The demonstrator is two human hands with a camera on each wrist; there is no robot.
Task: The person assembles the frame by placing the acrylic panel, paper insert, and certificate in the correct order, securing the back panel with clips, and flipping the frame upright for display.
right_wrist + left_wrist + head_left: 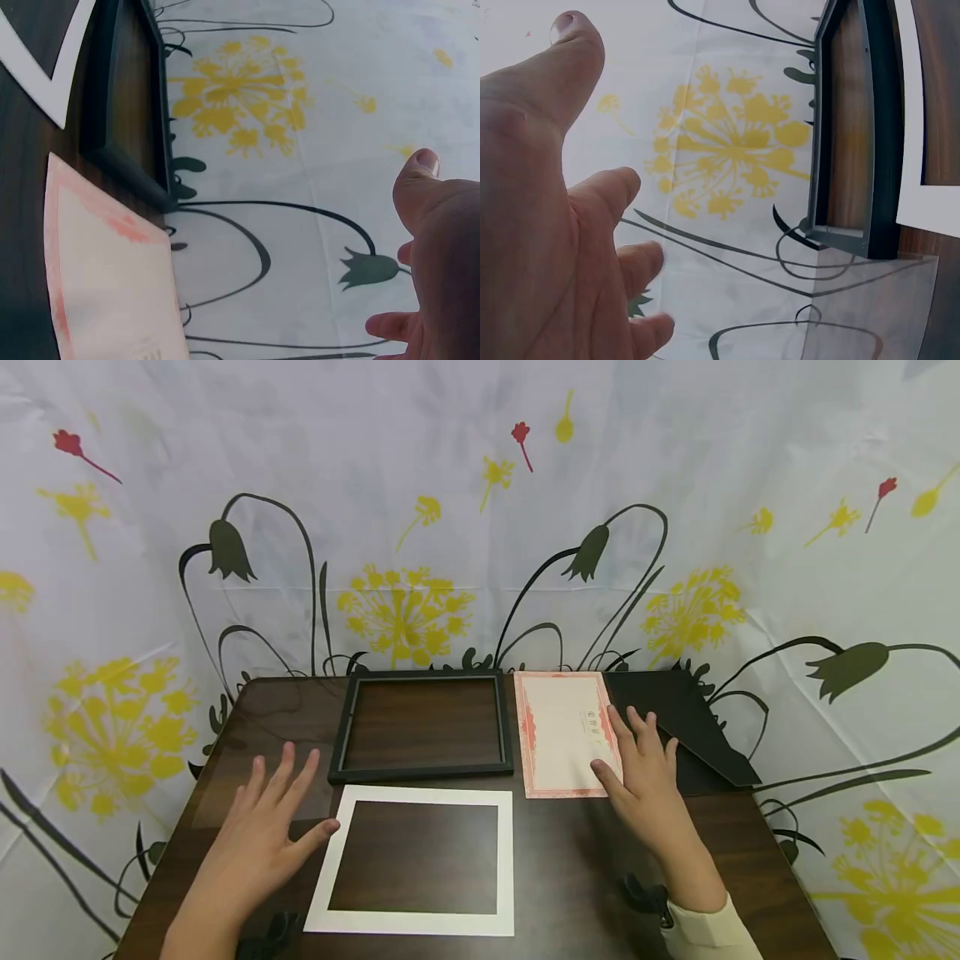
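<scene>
My left hand [258, 843], fingers spread, is raised over the left part of the table, its thumb overlapping the edge of a white mat board [325, 860] in the head view. My right hand [648, 785] is spread over the right edge of a certificate [558, 735] with a pink patterned border, holding nothing. A black picture frame [507, 727] lies behind the mat; bare wood shows through both. The black backing board [712, 739], with a slanting flap, lies right of the certificate. A clear sheet [877, 300] lies left of the frame, partly behind my left hand.
All of these lie on a dark wooden table [555, 877]. Behind it hangs a white cloth [450, 452] printed with yellow, red and green flowers, close to the table's back edge.
</scene>
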